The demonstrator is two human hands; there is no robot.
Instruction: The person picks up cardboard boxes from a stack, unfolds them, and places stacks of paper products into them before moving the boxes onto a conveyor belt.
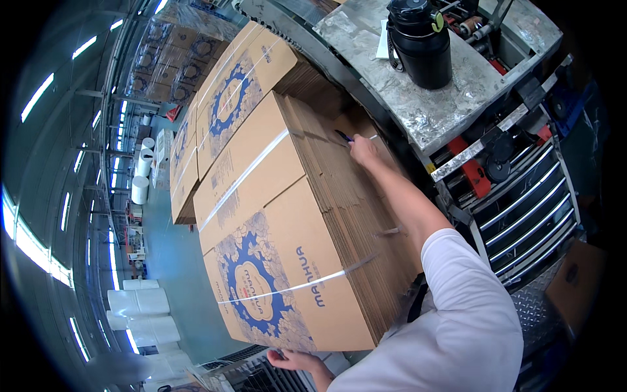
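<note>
Right hand [366, 153] closed round knife-like tool [343, 136] beside carton stack [300, 219]; left hand [294, 360] half-open, seemingly empty. White straps [261, 161] presumably keep it square.

It looks like a factory hall: strip lights [37, 98], big white rolls [138, 302], bundled flat cartons [287, 222], metal machinery [473, 85].

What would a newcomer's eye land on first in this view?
Likely the strapped stack of flattened cardboard cartons with blue floral print, filling the middle. Next, the right hand over the stack's upper right side, gripping a slim dark tool, and the open left hand near its bottom edge. At upper right, a black insulated jug stands on a scuffed metal worktop.
</note>
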